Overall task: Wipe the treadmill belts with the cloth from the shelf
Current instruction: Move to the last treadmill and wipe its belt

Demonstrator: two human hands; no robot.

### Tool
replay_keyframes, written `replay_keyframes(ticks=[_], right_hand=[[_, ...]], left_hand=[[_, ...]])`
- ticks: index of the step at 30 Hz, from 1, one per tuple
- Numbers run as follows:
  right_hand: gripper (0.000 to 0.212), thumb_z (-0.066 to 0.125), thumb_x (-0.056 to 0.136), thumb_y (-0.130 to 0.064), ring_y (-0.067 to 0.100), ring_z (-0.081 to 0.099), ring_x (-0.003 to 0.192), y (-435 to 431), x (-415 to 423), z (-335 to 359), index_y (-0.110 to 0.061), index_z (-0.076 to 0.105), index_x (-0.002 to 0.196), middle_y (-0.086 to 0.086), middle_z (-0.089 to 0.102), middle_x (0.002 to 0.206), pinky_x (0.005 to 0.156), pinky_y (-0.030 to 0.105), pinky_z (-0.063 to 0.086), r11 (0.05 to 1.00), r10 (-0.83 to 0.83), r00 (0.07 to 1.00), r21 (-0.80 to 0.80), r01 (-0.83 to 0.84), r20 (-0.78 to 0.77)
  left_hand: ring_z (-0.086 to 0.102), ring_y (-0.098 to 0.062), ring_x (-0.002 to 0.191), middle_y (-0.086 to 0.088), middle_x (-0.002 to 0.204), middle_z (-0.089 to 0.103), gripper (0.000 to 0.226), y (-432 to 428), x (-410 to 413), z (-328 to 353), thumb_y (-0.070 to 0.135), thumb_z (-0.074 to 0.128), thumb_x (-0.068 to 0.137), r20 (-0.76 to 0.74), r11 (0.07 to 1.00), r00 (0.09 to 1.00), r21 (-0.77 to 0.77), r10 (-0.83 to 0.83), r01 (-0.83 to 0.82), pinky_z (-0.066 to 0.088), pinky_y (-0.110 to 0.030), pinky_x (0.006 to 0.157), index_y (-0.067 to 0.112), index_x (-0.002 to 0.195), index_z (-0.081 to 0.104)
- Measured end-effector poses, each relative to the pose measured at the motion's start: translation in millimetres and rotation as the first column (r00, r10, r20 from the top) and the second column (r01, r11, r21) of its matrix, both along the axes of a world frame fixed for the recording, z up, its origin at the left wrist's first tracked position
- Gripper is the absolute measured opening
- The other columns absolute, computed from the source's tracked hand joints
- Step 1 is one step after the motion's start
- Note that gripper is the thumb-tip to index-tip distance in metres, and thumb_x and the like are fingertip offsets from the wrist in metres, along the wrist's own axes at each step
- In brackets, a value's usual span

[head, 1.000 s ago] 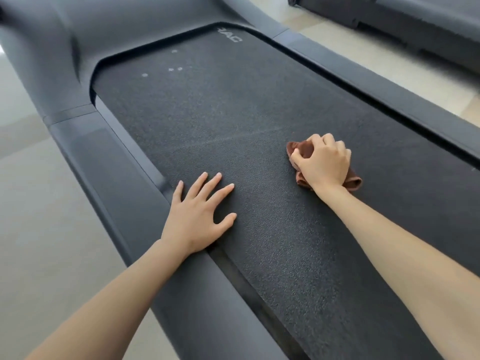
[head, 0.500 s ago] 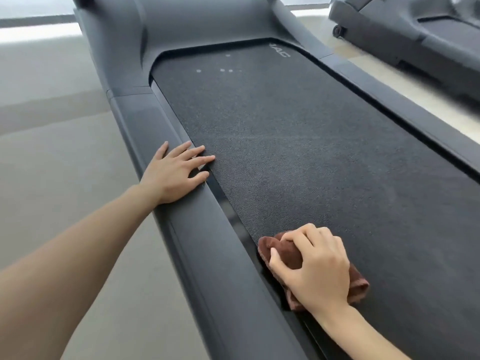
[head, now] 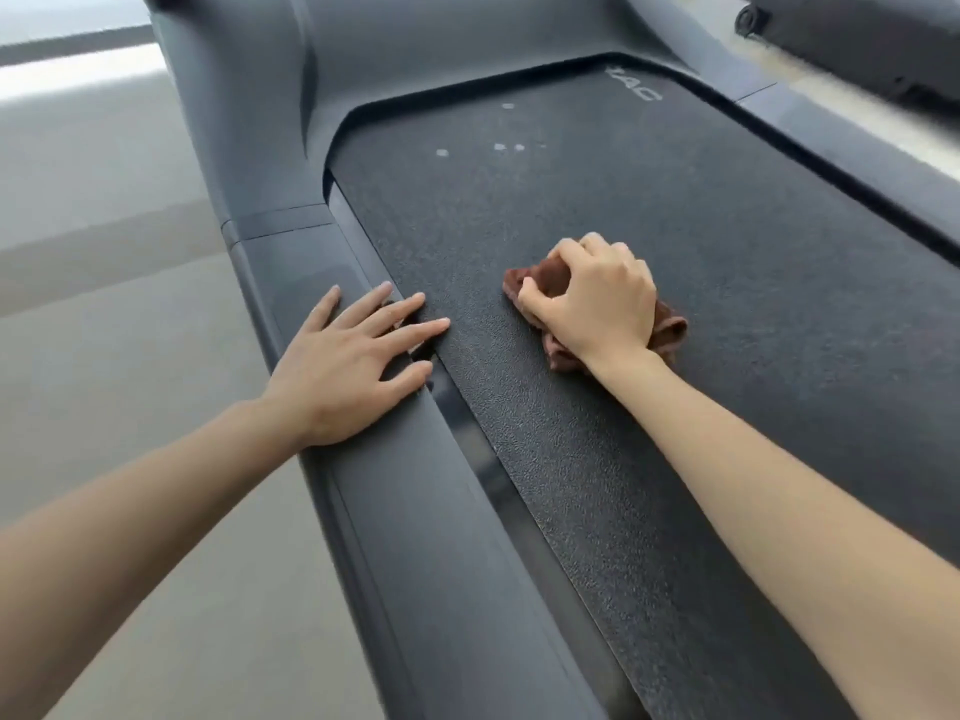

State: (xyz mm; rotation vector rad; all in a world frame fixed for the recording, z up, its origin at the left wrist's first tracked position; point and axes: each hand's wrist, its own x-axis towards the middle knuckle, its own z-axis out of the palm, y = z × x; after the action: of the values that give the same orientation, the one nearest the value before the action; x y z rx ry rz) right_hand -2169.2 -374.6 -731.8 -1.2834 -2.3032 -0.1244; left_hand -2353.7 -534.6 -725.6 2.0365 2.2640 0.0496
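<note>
In the head view, the right hand [head: 597, 298] was clenched around the brown cloth [head: 670, 328], pressing it down on the treadmill belt [head: 597, 485] about midway along its length and toward its left side. The cloth lay bunched beneath the palm and curled fingers, with a wad poking out past the thumb on the left and another fold trailing out by the wrist on the right. Wadded like that, it probably met the belt over a small patch only, so each pass could leave unwiped strips. The pale specks [head: 501, 147] near the far end of the belt lay well apart from the cloth and looked easy to miss. The left hand [head: 348, 366] lay flat with its fingers spread, grasping nothing, its palm on the left side rail [head: 405, 511] and its fingertips reaching over the gap onto the belt's edge. If the belt slid under a hard push, those fingertips could be dragged toward the gap. A second treadmill [head: 857, 39] stood at upper right, not yet reached.
</note>
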Motion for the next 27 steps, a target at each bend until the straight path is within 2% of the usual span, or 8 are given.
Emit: replay_keyframes(ticks=[3,5,11,17,20,24,27], right_hand=[[0.037,0.054,0.083,-0.051,0.031,0.054,0.098,17,-22,9,-0.019,0.063,0.097,0.005,0.062,0.104,0.079,0.036,0.036,0.992,-0.082,0.995,-0.095,0.088,0.059],[0.037,0.054,0.084,-0.051,0.032,0.053,0.1,14,-22,9,-0.019,0.063,0.1,0.006,0.061,0.106,0.082,0.037,0.035,0.989,-0.067,0.996,-0.124,0.075,0.063],[0.031,0.057,0.076,-0.048,0.03,0.054,0.078,-76,34,7,-0.018,0.063,0.081,0.004,0.058,0.082,0.07,0.037,0.036,0.99,0.133,0.991,-0.045,-0.134,-0.033],[0.023,0.066,0.074,-0.039,0.025,0.053,0.074,-198,116,12,-0.016,0.066,0.074,-0.002,0.058,0.078,0.069,0.036,0.036,0.983,0.134,0.989,-0.122,-0.14,-0.058],[0.021,0.066,0.074,-0.039,0.025,0.053,0.071,-192,99,10,-0.018,0.065,0.071,-0.003,0.058,0.075,0.066,0.036,0.037,0.993,0.09,0.991,-0.073,-0.097,-0.097],[0.026,0.06,0.074,-0.045,0.028,0.054,0.071,-142,40,14,-0.019,0.063,0.072,0.0,0.057,0.073,0.065,0.037,0.039,0.991,0.047,0.997,-0.12,-0.054,-0.061],[0.027,0.058,0.075,-0.046,0.026,0.054,0.074,-141,30,18,-0.019,0.063,0.074,-0.001,0.058,0.075,0.068,0.036,0.037,0.986,0.011,0.989,-0.163,-0.036,-0.15]], left_hand=[[-0.001,-0.007,0.145,0.019,0.156,0.011,0.066,-4,0,-1,0.066,-0.002,0.078,0.002,1.0,1.0,-0.013,-0.012,0.012,-0.006,-0.043,0.117,0.056,0.141,0.015],[-0.002,-0.008,0.145,0.018,0.157,0.011,0.066,-5,1,-1,0.065,-0.002,0.079,-0.003,1.0,1.0,-0.013,-0.003,0.003,-0.007,-0.043,0.117,0.055,0.142,0.014],[0.001,-0.011,0.146,0.015,0.157,0.014,0.066,-3,1,-2,0.063,0.0,0.08,0.004,1.0,1.0,-0.009,-0.02,0.02,-0.006,-0.045,0.116,0.052,0.144,0.017],[0.0,-0.015,0.146,0.011,0.158,0.012,0.07,-2,3,-2,0.06,-0.004,0.08,-0.027,0.999,0.999,-0.023,-0.038,0.038,-0.005,-0.048,0.116,0.047,0.146,0.015],[-0.002,-0.017,0.146,0.01,0.159,0.007,0.073,-3,4,-3,0.059,-0.008,0.078,-0.066,0.998,0.996,-0.046,-0.052,0.049,-0.007,-0.049,0.115,0.046,0.147,0.011],[-0.003,-0.018,0.146,0.007,0.159,0.006,0.076,-1,2,0,0.062,-0.009,0.077,-0.054,0.994,0.996,-0.08,-0.073,0.069,-0.008,-0.049,0.115,0.044,0.148,0.009],[-0.005,-0.013,0.146,0.007,0.16,0.002,0.081,8,-13,6,0.068,-0.009,0.073,0.0,0.971,0.982,-0.153,-0.187,0.185,-0.009,-0.045,0.116,0.043,0.148,0.007]])
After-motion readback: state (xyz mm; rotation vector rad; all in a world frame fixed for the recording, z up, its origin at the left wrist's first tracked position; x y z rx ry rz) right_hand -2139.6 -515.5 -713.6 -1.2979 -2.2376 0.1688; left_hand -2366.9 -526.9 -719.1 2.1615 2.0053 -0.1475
